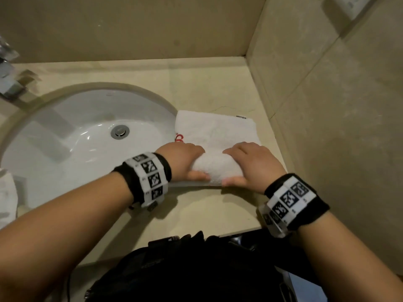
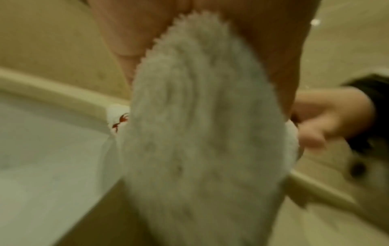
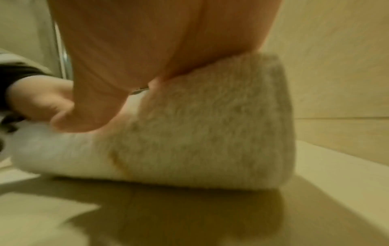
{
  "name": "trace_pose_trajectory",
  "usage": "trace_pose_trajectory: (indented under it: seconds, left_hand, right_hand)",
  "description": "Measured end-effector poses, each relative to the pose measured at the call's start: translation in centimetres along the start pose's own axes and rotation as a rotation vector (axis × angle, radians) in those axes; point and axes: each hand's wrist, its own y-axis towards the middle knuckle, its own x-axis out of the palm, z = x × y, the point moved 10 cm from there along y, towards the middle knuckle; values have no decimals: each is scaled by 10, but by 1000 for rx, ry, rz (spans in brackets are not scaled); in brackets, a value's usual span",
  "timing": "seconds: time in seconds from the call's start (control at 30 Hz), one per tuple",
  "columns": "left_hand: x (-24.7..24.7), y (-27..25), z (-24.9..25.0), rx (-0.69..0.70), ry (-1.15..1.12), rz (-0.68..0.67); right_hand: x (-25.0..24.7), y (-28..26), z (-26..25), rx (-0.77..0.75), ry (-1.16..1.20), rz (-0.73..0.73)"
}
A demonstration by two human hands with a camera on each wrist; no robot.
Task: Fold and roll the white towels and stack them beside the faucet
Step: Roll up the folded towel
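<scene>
White towel [image 1: 214, 136] half-rolled, gripped by left hand [image 1: 182, 161] and right hand [image 1: 253, 165].

White oval sink basin [image 1: 72, 131] set under beige stone counter [image 1: 207, 83], chrome drain plug [image 1: 119, 131] at basin bottom. Counter runs back to raised ledge under beige tiled back wall [image 1: 130, 25]; second tiled wall [image 1: 340, 110] closes right side, forming corner. Pale plate, perhaps socket [image 1: 351, 5], on right wall at top edge, blurred. Black bag-like gear [image 1: 192, 271] at bottom, below counter front edge. Black wristbands with white marker tiles [image 1: 150, 177] on both wrists.
</scene>
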Motion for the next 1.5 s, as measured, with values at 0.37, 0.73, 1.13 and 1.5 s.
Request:
trace_pose_trajectory:
  seconds: [0.37, 0.73, 1.13, 1.5]
  left_hand:
    - [9, -15, 24, 88, 248, 51]
    - [3, 0, 12, 9, -84, -85]
    - [30, -5, 3, -112, -472, -370]
    - [-13, -7, 26, 19, 333, 162]
  right_hand:
    - [16, -5, 9, 144, 194, -198]
    - [2, -12, 5, 10, 109, -29]
    - [3, -14, 5, 10, -39, -35]
    - [-25, 19, 17, 111, 0, 7]
